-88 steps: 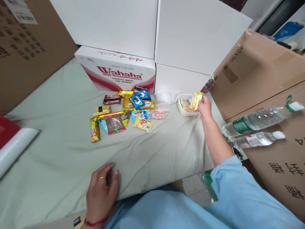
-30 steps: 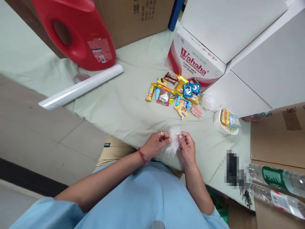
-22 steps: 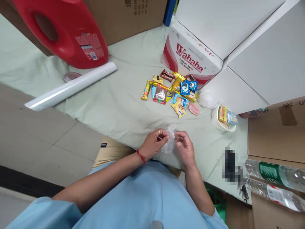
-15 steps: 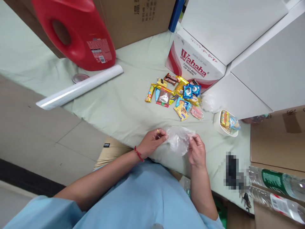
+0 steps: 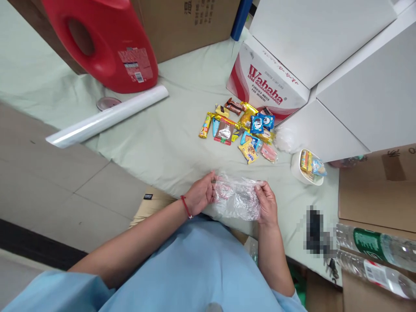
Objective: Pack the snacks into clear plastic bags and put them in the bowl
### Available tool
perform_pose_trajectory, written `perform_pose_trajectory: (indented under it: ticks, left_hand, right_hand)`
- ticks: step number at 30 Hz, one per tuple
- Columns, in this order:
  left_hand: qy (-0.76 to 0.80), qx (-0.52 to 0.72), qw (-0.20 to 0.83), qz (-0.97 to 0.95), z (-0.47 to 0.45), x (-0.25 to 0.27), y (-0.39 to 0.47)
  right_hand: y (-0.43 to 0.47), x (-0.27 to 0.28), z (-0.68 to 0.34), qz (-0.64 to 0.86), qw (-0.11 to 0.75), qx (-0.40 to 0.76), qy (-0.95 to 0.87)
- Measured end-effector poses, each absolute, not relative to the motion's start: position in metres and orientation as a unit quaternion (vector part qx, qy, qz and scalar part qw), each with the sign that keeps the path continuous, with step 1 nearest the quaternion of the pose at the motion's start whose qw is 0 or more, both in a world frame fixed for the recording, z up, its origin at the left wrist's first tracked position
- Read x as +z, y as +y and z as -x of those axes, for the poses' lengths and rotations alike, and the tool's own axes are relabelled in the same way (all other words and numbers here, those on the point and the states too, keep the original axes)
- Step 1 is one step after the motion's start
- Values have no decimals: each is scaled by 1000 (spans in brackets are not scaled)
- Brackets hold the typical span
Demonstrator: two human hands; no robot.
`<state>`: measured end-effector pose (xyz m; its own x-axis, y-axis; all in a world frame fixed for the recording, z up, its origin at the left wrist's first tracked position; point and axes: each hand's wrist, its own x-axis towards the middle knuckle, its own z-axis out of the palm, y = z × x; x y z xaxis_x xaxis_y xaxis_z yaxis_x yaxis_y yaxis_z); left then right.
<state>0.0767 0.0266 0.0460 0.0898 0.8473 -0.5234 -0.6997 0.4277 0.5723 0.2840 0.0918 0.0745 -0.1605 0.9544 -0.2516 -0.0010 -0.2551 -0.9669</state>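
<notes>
A thin, clear, crinkly plastic bag (image 5: 237,199) is spread between my two hands, low over the near edge of the cloth-covered table. My left hand (image 5: 200,193), with a red cord at the wrist, holds its left side; some fingertips are hidden by the plastic. At the right upper corner, my right hand (image 5: 267,201) pinches the bag between thumb and fingers. Beyond the bag lies a pile of wrapped snacks (image 5: 224,132), with a yellow cookie packet (image 5: 248,151) closest to it. A white tub (image 5: 297,171) to the right holds several more snack packets.
A crumpled clear plastic bundle (image 5: 287,139) lies beside the Wahaha carton (image 5: 240,82). Further left are a red detergent jug (image 5: 107,52) and a white roll (image 5: 110,117). Two clear bottles (image 5: 396,249), keys (image 5: 333,268) and a blurred dark object (image 5: 315,229) lie at right.
The plastic bag has been pulled wider and now hangs flatter between my hands. My left hand has shifted left, its fingers straighter than before.
</notes>
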Motion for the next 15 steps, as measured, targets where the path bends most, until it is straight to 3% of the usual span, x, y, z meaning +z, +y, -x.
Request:
perform_pose_trajectory:
  ticks: [3, 7, 12, 15]
  left_hand:
    - [409, 496, 764, -54, -78, 46, 27]
    - [432, 537, 721, -66, -82, 48, 25]
    - [511, 603, 599, -126, -85, 53, 26]
    - [533, 605, 556, -202, -91, 60, 26]
  right_hand:
    - [92, 73, -289, 502, 369, 613, -486]
    - [99, 68, -292, 511, 335, 574, -546]
    - [92, 72, -291, 569, 419, 404, -581]
    - [73, 81, -277, 499, 397, 472, -609]
